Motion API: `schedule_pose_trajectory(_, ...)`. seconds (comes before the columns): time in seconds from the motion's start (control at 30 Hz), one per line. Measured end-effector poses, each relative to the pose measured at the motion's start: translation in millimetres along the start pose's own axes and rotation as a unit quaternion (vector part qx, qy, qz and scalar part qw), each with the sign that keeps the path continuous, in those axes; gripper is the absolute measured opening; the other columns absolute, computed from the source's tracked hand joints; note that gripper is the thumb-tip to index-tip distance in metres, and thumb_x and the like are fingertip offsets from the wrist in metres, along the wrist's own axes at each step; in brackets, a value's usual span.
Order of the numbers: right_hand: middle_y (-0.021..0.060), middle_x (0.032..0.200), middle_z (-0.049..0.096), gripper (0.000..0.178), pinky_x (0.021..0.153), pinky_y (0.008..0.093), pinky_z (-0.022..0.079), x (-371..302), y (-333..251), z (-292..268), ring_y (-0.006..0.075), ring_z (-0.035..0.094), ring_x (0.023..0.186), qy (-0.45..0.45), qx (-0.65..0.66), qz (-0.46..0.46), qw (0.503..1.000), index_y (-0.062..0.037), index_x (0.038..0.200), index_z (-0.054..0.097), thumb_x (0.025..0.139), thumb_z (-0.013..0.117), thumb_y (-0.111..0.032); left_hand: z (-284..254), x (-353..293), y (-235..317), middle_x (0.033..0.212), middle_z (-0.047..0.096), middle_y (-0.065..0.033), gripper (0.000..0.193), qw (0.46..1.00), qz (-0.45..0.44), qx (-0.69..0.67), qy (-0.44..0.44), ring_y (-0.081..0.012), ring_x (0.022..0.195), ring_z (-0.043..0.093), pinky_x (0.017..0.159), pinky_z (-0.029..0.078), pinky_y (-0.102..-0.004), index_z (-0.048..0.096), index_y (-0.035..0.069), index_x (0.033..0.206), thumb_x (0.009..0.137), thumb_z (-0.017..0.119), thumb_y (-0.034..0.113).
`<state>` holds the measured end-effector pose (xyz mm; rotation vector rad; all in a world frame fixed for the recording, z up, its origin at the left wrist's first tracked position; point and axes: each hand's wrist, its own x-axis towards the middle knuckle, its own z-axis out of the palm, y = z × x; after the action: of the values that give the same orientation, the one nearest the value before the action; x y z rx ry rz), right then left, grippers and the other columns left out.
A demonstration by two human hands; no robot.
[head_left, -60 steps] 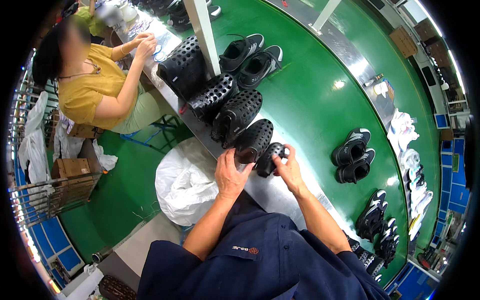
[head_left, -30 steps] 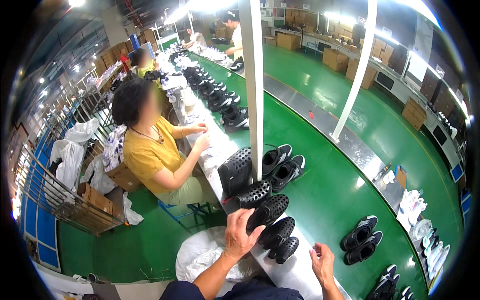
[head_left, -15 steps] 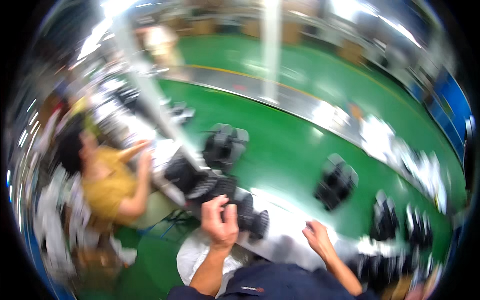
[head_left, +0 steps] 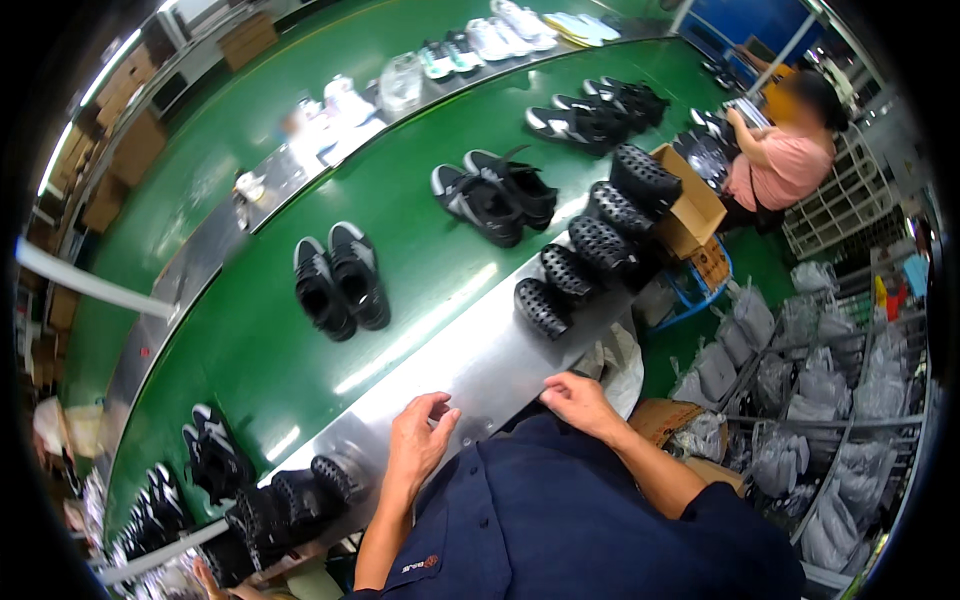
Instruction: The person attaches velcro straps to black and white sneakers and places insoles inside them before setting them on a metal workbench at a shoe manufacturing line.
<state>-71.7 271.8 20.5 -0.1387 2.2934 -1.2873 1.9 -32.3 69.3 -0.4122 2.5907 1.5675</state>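
Note:
My left hand [head_left: 422, 432] hovers over the near edge of a metal ledge [head_left: 440, 375], its fingers loosely bent and apart from the thumb, with nothing in it. Close to my waist, at the same edge, my right hand [head_left: 582, 402] has its fingers curled together, and nothing shows in them. Beyond it on the ledge stands a row of black, shoe-shaped pieces with dotted surfaces [head_left: 570, 270]. More black pieces [head_left: 290, 505] of this sort sit at the ledge's left end. On the green surface beyond lie a pair of black shoes [head_left: 342, 280] and another pair [head_left: 495, 195].
An open cardboard box [head_left: 692, 205] stands behind the row. Several dark shoes [head_left: 598, 112] lie farther right, near a person in pink [head_left: 785, 160]. At my right is a rack [head_left: 850, 420] with plastic-wrapped grey items. White shoes [head_left: 500, 35] line a far metal strip.
My view has swung to the right; the person in yellow on the left is out of sight, and the person in pink and the rack appear. My right hand has closed near my waist.

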Motion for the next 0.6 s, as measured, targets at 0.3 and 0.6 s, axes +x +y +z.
schedule_pose_trajectory(0.3,0.0189,0.123,0.067,0.051,0.085,0.0415,0.056,37,66,-106,0.0269,0.069,0.086,0.402,-0.029,-0.005,0.915,0.0007,0.134,0.058,0.089,0.077,-0.015,101,135,86,0.102,0.067,-0.0127,0.059,0.959,0.254,0.11,-0.064,-0.0278,0.086,0.068,0.073,0.056,-0.0397,0.061,0.008,0.134,0.083,0.086,0.022)
schedule_pose_trajectory(0.6,0.0201,0.118,0.073,0.044,0.089,0.04,0.057,121,122,-148,0.03,0.073,0.1,0.388,0.176,0.086,0.9,0.0018,0.13,0.063,0.091,0.076,-0.015,172,191,150,0.095,0.066,-0.0116,0.074,0.946,0.285,0.124,-0.089,-0.0247,0.077,0.065,0.071,0.056,-0.0377,0.053,0.009,0.146,0.081,0.088,0.017)
